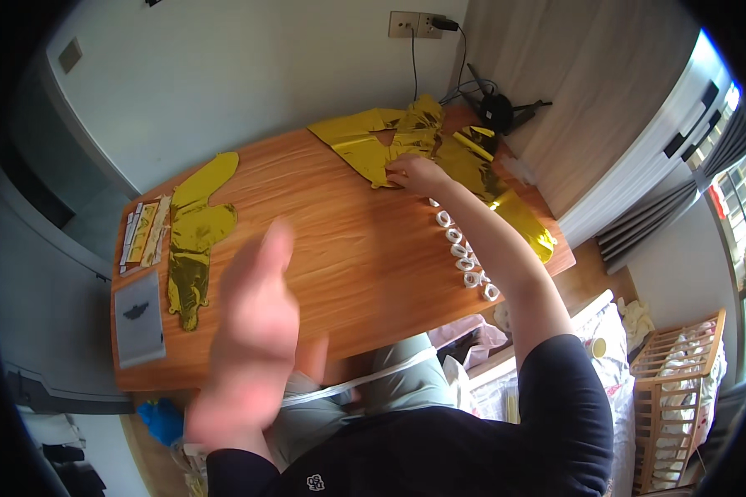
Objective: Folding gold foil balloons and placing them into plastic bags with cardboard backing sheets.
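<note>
Tabletop [323,207] spreads open left of the right hand [419,173], which touches the gold foil [358,149], pinching or not I cannot tell. White rings [465,265] line its near side; the left hand [254,331] is blurred, its grip unreadable.

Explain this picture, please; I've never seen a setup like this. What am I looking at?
There is no machine: a person works bare-handed, seen from a head-worn camera looking down. Its fisheye lens bends straight edges. On the wooden table lie one gold foil at left, more foil at the far side, some white rings and a grey pouch. The right hand is at the far foil's edge; its grip is unclear. The left hand is raised, too blurred to show whether it holds anything.
</note>
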The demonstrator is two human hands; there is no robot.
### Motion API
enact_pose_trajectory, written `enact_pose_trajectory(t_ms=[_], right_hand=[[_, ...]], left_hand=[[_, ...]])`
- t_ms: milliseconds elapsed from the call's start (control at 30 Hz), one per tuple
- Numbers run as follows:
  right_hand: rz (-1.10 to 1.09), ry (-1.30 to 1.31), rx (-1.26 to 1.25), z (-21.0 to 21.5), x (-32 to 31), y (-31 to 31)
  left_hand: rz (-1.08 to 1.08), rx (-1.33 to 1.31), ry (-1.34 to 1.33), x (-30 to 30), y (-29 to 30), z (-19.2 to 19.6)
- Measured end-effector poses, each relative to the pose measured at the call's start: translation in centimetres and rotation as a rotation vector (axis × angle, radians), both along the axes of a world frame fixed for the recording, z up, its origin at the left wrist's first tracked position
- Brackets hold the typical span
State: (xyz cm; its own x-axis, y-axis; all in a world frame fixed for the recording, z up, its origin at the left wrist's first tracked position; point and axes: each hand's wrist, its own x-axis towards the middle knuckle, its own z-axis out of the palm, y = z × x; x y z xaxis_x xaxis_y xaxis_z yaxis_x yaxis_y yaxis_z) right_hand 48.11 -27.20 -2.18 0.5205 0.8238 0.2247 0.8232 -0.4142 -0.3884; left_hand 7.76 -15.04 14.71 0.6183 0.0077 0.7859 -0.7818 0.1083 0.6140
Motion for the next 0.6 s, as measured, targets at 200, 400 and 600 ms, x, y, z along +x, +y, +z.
enact_pose_trajectory(t_ms=[200,400,600], right_hand=[[-0.012,0.058,-0.141,1.0,1.2,-1.7],[0.039,0.007,-0.136,1.2,1.1,-1.2],[0.116,0.02,-0.274,2.5,1.8,-0.8]], left_hand=[[0.571,0.104,0.457,21.6,4.3,-11.6],[1.057,0.954,0.724,28.9,4.0,-19.9],[1.015,1.105,0.778,28.9,3.5,-20.2]])
